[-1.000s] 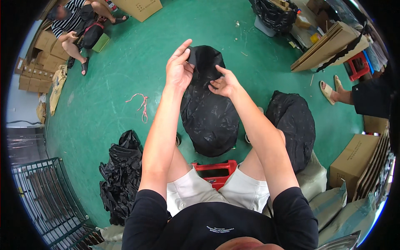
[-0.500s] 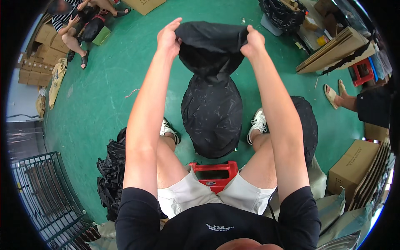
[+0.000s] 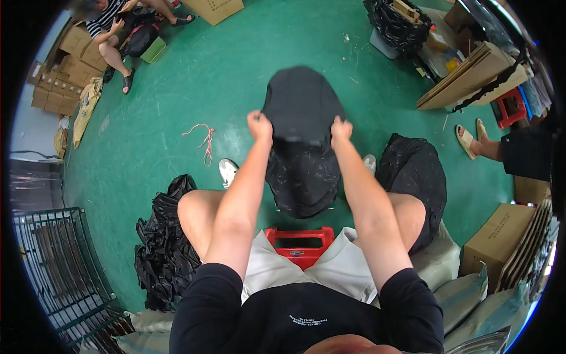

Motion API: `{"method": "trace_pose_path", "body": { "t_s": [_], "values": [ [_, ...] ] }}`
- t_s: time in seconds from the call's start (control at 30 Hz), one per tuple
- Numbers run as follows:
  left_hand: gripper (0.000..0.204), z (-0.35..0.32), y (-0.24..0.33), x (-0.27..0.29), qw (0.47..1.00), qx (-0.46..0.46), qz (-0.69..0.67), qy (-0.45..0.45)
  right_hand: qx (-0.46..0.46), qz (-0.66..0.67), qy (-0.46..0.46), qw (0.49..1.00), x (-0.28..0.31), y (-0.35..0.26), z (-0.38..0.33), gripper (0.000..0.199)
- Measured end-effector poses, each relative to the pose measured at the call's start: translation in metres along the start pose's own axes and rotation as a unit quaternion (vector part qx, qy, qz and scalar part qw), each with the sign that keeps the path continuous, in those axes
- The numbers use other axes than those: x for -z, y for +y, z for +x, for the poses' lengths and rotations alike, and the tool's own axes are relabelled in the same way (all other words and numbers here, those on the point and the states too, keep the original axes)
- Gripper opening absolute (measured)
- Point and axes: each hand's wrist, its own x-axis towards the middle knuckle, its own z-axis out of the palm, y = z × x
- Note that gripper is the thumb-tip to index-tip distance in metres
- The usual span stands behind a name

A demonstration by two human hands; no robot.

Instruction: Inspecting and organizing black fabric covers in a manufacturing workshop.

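Note:
My left hand (image 3: pixel 260 128) and my right hand (image 3: pixel 341 132) are closed on the two side edges of a limp black cloth-like piece (image 3: pixel 302 100). It stretches between them and away from me, slightly blurred. Beneath its near edge lies an oval black bundle (image 3: pixel 303 186), wrinkled and flecked with light specks, between my feet. Whether the piece is joined to the bundle I cannot tell. A similar black bundle (image 3: pixel 415 177) rests beside my right leg.
Crumpled black plastic (image 3: pixel 168 248) lies by my left leg. A red stool (image 3: pixel 302 255) shows between my thighs. Pink string (image 3: pixel 207 144) is on the green floor. Cardboard boxes (image 3: pixel 498 233) stand at right. One person (image 3: pixel 109 29) sits far left; another's sandalled feet (image 3: pixel 469 141) are at right.
Both hands have come down toward me with the black piece, which was raised and bunched beyond the bundle. It now spreads flatter and overlaps the bundle's far part. My knees have moved apart.

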Motion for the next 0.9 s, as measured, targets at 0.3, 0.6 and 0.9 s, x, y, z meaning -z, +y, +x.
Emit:
{"method": "trace_pose_path", "body": {
  "t_s": [0.3,0.6,0.9],
  "values": [
    [0.033,-0.103,-0.099,0.084,0.985,0.049,0.162,-0.034,-0.089,-0.059,-0.031,0.994,0.056,0.098,-0.101,0.044],
    [0.049,-0.142,-0.095,0.099,0.974,0.163,0.002,-0.158,-0.065,-0.061,0.009,0.996,0.075,0.123,-0.095,0.037],
    [0.029,-0.156,-0.108,0.119,0.973,0.172,0.062,-0.143,0.006,-0.225,-0.073,0.972,0.083,0.138,-0.116,0.037]
  ]
}}
